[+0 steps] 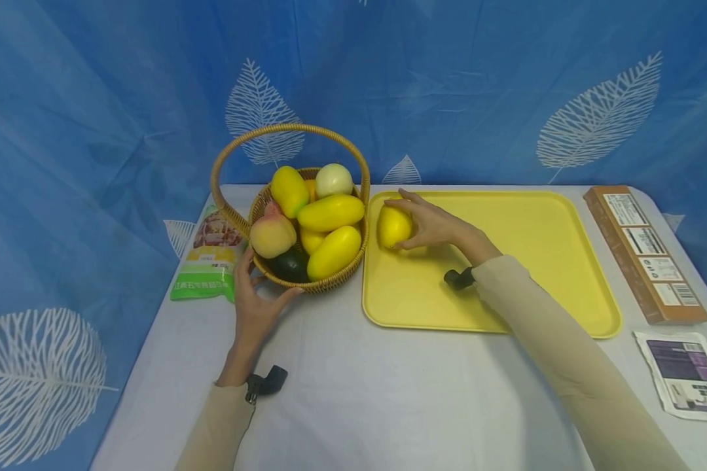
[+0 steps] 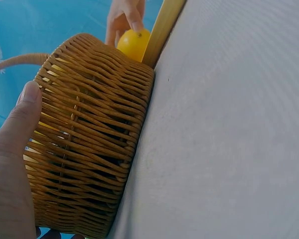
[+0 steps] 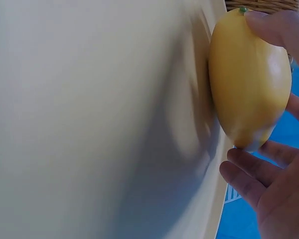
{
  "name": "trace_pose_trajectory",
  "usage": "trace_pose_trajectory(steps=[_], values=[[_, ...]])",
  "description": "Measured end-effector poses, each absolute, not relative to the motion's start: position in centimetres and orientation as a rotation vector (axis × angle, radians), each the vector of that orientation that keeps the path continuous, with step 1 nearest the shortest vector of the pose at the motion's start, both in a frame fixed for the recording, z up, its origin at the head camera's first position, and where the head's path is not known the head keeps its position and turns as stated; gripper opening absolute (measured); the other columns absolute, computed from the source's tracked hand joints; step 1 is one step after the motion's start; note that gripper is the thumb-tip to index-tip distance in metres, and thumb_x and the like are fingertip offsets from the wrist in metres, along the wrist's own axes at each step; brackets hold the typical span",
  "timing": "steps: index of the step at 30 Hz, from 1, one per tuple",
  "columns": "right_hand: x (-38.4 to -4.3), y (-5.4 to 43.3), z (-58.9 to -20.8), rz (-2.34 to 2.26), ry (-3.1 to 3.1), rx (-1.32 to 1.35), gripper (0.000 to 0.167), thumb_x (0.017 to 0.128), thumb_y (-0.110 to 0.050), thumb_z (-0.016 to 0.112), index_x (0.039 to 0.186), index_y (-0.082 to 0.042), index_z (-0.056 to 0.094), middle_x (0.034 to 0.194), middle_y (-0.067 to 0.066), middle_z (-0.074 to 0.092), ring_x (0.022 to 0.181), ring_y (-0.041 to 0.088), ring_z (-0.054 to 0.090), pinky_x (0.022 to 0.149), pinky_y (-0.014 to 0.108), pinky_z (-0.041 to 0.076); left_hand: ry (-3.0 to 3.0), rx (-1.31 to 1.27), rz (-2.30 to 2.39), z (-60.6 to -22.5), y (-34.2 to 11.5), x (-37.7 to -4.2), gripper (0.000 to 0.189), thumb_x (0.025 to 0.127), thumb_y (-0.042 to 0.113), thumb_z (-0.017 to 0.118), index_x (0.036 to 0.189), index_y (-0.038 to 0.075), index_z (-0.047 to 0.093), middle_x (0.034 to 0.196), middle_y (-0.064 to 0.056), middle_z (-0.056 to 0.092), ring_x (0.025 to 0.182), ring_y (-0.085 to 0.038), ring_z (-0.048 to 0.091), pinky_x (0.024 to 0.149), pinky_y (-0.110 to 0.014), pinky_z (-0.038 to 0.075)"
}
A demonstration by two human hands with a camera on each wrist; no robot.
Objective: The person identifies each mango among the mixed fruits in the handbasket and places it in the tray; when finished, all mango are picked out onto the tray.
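Observation:
My left hand (image 1: pixel 256 313) grips the near left side of a woven wicker basket (image 1: pixel 334 282) with a tall handle. In the left wrist view its thumb lies along the rim. The basket holds a peach (image 1: pixel 272 237), a dark green fruit (image 1: pixel 290 265), a pale round fruit (image 1: pixel 334 180) and several yellow mangoes (image 1: pixel 332 213). Over the left end of a yellow tray (image 1: pixel 448 304), my right hand (image 1: pixel 429 224) holds a yellow mango (image 1: pixel 393 228). Thumb and fingers span its two ends, as the right wrist view shows the mango (image 3: pixel 250 77) close over the tray surface.
Left of the basket lies a green food packet (image 1: pixel 207 261), partly behind it. A long brown box (image 1: pixel 645 255) stands right of the tray, with a white and purple packet (image 1: pixel 686 376) nearer me. A blue leaf-patterned curtain (image 1: pixel 448 91) hangs behind the table.

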State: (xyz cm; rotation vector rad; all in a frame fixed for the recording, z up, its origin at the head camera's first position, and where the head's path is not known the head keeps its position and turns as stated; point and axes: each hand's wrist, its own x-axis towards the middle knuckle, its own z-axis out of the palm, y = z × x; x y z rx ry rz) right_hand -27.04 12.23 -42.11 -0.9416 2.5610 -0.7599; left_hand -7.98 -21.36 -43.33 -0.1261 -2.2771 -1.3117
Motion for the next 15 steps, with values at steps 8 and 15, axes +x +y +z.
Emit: trace_pose_trajectory(steps=[8,15], values=[[-27.01,12.22,-42.10,-0.753,2.563,-0.927,0.095,0.074,-0.038,0.084,0.153,-0.020,0.034,0.163,0.020,0.010,0.148,0.042,0.018,0.112,0.061,0.029,-2.275,-0.133,-1.309,-43.11,-21.30,-7.90,0.106,0.062,-0.005,0.089,0.148,-0.009,0.027,0.147,-0.029,0.033,0.127,-0.042,0.043,0.086,-0.046,0.046],[-26.84,12.39,-42.16,-0.740,2.578,-0.945,0.095,0.075,-0.040,0.083,0.153,-0.021,0.032,0.164,0.016,0.006,0.149,0.040,0.015,0.115,0.059,0.027,-2.275,-0.133,-1.307,-43.15,-21.23,-7.89,0.105,0.062,-0.006,0.088,0.148,-0.010,0.027,0.148,-0.030,0.032,0.128,-0.042,0.042,0.087,-0.048,0.046]])
